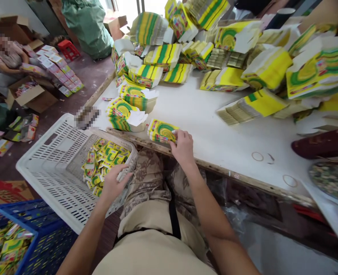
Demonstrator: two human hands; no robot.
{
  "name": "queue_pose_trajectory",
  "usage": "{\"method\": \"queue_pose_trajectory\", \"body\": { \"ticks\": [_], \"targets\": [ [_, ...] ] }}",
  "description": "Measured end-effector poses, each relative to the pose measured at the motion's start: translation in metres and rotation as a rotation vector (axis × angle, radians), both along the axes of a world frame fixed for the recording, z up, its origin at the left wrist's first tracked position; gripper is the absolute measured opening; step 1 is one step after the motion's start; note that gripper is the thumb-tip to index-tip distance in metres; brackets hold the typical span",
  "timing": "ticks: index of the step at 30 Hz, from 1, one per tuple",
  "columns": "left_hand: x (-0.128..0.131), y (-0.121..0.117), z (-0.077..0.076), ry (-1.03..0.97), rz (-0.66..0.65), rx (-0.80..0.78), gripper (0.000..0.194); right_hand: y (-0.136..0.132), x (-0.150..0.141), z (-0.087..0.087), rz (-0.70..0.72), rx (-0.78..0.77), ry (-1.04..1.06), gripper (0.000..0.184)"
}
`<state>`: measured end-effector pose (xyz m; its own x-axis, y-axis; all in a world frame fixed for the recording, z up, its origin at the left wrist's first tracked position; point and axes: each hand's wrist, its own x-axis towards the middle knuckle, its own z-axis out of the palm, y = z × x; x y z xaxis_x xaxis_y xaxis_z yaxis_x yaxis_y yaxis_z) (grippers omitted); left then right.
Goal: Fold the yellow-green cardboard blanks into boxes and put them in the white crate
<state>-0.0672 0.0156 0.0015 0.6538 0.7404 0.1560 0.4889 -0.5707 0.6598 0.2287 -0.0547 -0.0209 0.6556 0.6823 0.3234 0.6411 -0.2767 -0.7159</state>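
My right hand (183, 147) grips the right end of a small stack of flat yellow-and-green printed cartons (161, 130), which lies at the table's near edge. Thumb and fingertips close on the stack's corner. Over the near right side of a white plastic basket (49, 164), my left hand (114, 184) is open, thumb and fingers apart, with nothing in it. Small yellow-and-green packets (107, 160) lie heaped inside that basket. Just behind the held stack stand more bundled cartons (123, 114) with white flaps.
Piles of cartons (163, 55) cover the table's back. A dark red mug (320, 145) and rubber bands (257, 156) are at right. A blue crate (40, 225) of packets sits lower left. A seated person (7, 57) is beside an open cardboard box (33, 95).
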Motion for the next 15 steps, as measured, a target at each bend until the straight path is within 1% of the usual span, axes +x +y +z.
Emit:
{"method": "queue_pose_trajectory", "body": {
  "ticks": [2, 4, 5, 6, 7, 9, 10, 11, 13, 15],
  "targets": [
    [0.019, -0.014, -0.001, -0.022, -0.112, -0.154, 0.026, -0.006, -0.004, 0.004, -0.029, 0.064, 0.058, 0.029],
    [0.037, -0.025, 0.000, -0.117, -0.175, -0.370, 0.037, -0.017, -0.013, 0.012, -0.028, 0.185, 0.219, 0.033],
    [0.047, -0.030, 0.001, -0.229, -0.194, -0.500, 0.047, -0.024, -0.021, 0.016, 0.003, 0.243, 0.323, 0.035],
    [0.057, -0.033, 0.002, -0.374, -0.202, -0.623, 0.057, -0.031, -0.030, 0.020, 0.066, 0.278, 0.432, 0.036],
    [0.067, -0.037, 0.003, -0.528, -0.199, -0.721, 0.063, -0.038, -0.041, 0.022, 0.158, 0.284, 0.538, 0.036],
    [0.087, -0.041, 0.008, -0.803, -0.160, -0.830, 0.068, -0.049, -0.067, 0.024, 0.380, 0.239, 0.723, 0.035],
    [0.096, -0.042, 0.011, -0.912, -0.118, -0.853, 0.070, -0.054, -0.080, 0.023, 0.470, 0.237, 0.814, 0.034],
    [0.103, -0.043, 0.014, -1.001, -0.064, -0.869, 0.071, -0.058, -0.091, 0.022, 0.526, 0.253, 0.888, 0.033],
    [0.113, -0.042, 0.022, -1.159, 0.060, -0.901, 0.068, -0.061, -0.109, 0.019, 0.557, 0.297, 0.938, 0.035],
    [0.115, -0.039, 0.027, -1.243, 0.181, -0.896, 0.059, -0.061, -0.119, 0.018, 0.559, 0.286, 0.854, 0.039]
  ]
}}
